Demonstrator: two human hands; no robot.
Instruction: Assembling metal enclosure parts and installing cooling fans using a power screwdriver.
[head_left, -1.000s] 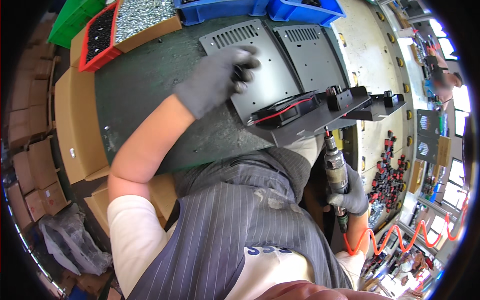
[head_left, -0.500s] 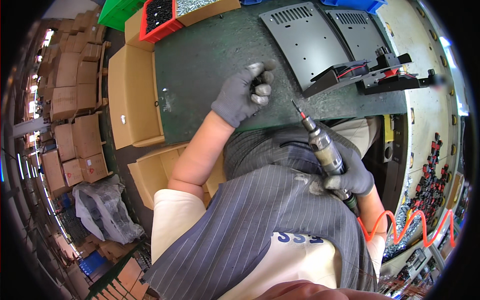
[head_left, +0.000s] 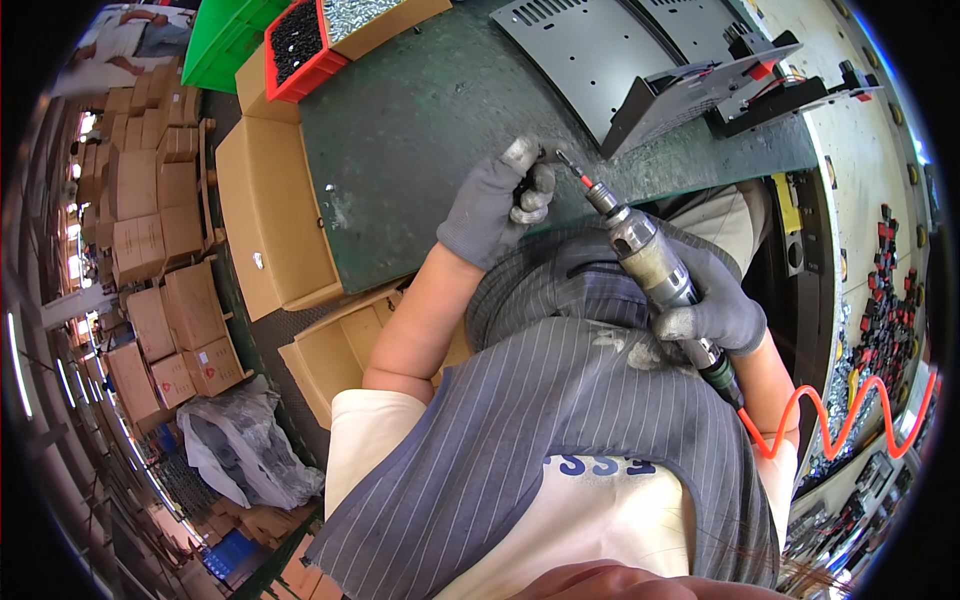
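Observation:
My left hand point(head_left: 495, 205), in a grey glove, is raised above the front of the dark green table with its fingertips pinched together. Something small and dark shows at the pinch, too tiny to make out. Wrapped around a pneumatic screwdriver point(head_left: 645, 255) is my gloved right hand point(head_left: 718, 305). The screwdriver tilts up and to the left, and its bit tip is right beside my left fingertips. A coiled orange air hose point(head_left: 815, 400) runs from its rear end. Beyond the bit stands a grey metal panel point(head_left: 570, 80) with slots, its bent black flange facing me.
A second slotted panel point(head_left: 690, 35) with black brackets and wires is at the right. A red bin point(head_left: 325, 65) of black screws and a carton of silver screws point(head_left: 400, 25) sit at the far left. Open cardboard boxes point(head_left: 275, 210) flank the green table point(head_left: 400, 130).
The screwdriver has moved up and left, bringing its bit to my left fingertips. My left hand has stayed pinched and shifted slightly. The view has turned a little.

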